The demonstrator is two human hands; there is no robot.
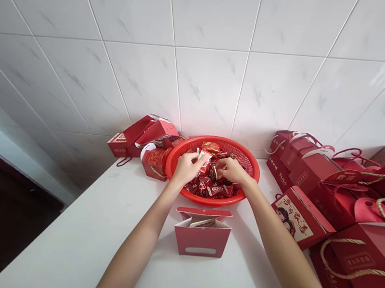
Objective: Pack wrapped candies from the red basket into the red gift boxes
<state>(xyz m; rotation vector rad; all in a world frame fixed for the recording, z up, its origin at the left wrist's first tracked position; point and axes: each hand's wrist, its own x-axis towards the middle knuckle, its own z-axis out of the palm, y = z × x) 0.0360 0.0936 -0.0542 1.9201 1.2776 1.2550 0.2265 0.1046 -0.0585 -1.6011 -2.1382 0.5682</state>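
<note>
Both hands reach into a red plastic basket (201, 200) heaped with wrapped sweets (214, 189). My left hand (187, 167) is closed at the basket's left side, thumb and fingers pinching a red-and-white wrapped sweet (205, 159). On the right side, my right hand (232, 170) has its fingers curled down among the sweets; what lies between the fingertips is too small to make out. Between my forearms, in front of the basket, a red paper gift box (201, 241) stands upright with its top open. Something pale and flat shows inside it.
Several red gift boxes (312, 172) with rope handles crowd the right side, stacked against the wall. A few more red boxes (142, 136) lie at the back left, one touching the basket. The white table (96, 245) ends on the left above a dark floor. A tiled wall (205, 87) rises behind.
</note>
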